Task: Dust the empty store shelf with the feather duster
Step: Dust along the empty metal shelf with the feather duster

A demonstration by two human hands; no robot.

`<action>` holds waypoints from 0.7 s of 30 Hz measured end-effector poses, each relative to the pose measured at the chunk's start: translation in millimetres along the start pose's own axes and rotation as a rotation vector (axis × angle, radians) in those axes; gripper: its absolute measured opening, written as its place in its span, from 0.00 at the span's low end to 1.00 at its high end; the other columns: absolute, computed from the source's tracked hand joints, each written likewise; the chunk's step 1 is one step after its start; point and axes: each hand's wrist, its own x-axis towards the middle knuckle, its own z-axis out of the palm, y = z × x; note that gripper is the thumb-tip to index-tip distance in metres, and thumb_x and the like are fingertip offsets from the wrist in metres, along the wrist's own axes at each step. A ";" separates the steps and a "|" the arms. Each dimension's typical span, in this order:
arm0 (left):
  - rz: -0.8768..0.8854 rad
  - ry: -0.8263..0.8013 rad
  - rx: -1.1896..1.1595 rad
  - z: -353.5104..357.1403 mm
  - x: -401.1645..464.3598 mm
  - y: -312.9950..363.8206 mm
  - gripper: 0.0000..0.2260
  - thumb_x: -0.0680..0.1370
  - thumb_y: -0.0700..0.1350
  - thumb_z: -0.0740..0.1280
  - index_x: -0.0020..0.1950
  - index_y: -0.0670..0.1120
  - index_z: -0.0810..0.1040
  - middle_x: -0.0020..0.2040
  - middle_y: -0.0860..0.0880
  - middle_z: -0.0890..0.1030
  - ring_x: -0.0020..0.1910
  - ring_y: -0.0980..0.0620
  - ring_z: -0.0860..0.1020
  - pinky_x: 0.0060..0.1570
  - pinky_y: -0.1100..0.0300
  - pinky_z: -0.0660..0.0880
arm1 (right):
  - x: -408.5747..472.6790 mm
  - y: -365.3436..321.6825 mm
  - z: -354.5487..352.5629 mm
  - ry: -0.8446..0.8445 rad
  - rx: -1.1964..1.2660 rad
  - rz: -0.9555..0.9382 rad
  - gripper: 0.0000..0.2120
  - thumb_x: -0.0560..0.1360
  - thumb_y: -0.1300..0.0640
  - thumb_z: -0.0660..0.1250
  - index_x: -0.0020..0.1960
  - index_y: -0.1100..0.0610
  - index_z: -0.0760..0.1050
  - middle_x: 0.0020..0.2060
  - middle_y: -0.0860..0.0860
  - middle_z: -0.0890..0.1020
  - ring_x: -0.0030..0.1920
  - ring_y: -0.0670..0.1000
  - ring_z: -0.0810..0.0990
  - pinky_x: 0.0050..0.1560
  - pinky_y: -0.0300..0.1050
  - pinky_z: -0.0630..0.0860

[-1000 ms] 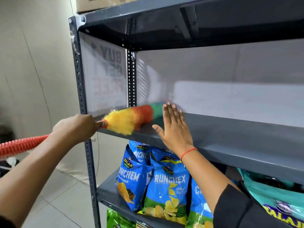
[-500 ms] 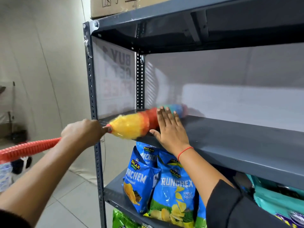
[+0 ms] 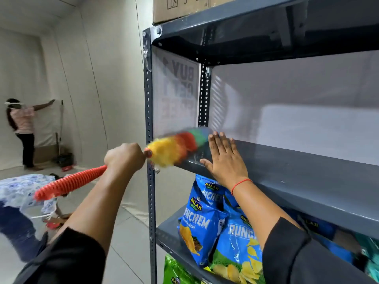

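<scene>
The empty grey metal shelf (image 3: 297,175) runs from centre to right at chest height. My left hand (image 3: 125,157) is closed round the feather duster (image 3: 174,147) just behind its fluffy head. That head, yellow, red, green and blue, lies blurred on the shelf's left end. The duster's ribbed orange handle (image 3: 69,184) sticks out behind my fist to the lower left. My right hand (image 3: 224,158) rests flat on the shelf's front part with its fingers spread, right beside the duster head. It holds nothing.
Blue and green chip bags (image 3: 202,226) stand on the shelf below. A cardboard box (image 3: 174,7) sits on the top shelf. The perforated grey upright post (image 3: 148,140) stands at the shelf's left front corner. One person (image 3: 22,128) stands at the far wall, another person (image 3: 18,218) is low at left.
The duster head has slid left along the shelf after reaching further in half a second ago. My right hand stays flat on the shelf. The view has turned left, showing more of the room.
</scene>
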 end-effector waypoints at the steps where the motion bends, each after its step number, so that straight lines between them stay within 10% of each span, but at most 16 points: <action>1: -0.029 0.014 -0.019 -2.7 2.4 0.2 0.16 0.79 0.52 0.59 0.52 0.41 0.78 0.50 0.42 0.82 0.49 0.41 0.81 0.50 0.53 0.76 | -0.1 1.1 1.7 0.006 0.017 0.003 0.38 0.71 0.35 0.29 0.70 0.61 0.33 0.75 0.58 0.44 0.73 0.54 0.38 0.68 0.50 0.32; 7: -0.001 -0.081 -0.043 -0.2 5.2 -2.8 0.27 0.75 0.67 0.54 0.37 0.43 0.72 0.35 0.46 0.74 0.42 0.43 0.78 0.46 0.54 0.74 | 1.7 1.7 3.3 0.062 0.100 0.021 0.41 0.76 0.36 0.32 0.70 0.66 0.61 0.68 0.62 0.67 0.69 0.59 0.64 0.70 0.54 0.51; 11: -0.041 0.000 0.049 -2.0 7.3 -19.1 0.23 0.78 0.60 0.56 0.49 0.42 0.78 0.38 0.46 0.74 0.40 0.43 0.75 0.43 0.55 0.71 | -0.1 2.3 -1.7 0.068 0.089 -0.012 0.36 0.75 0.37 0.37 0.71 0.62 0.38 0.74 0.58 0.48 0.74 0.56 0.44 0.70 0.51 0.36; 15: 0.008 -0.059 0.004 6.1 6.1 -25.4 0.30 0.74 0.68 0.55 0.30 0.41 0.71 0.29 0.46 0.74 0.32 0.46 0.75 0.37 0.58 0.71 | -1.8 3.8 -0.8 0.078 0.052 -0.026 0.34 0.78 0.38 0.42 0.70 0.60 0.33 0.71 0.55 0.37 0.73 0.54 0.37 0.68 0.50 0.32; 21: 0.100 -0.035 0.022 6.2 -5.5 -16.7 0.29 0.76 0.65 0.54 0.33 0.42 0.74 0.29 0.47 0.73 0.35 0.44 0.78 0.35 0.58 0.72 | -4.2 2.7 -5.7 0.164 0.124 0.035 0.33 0.74 0.41 0.49 0.69 0.63 0.66 0.66 0.61 0.71 0.67 0.60 0.67 0.63 0.63 0.62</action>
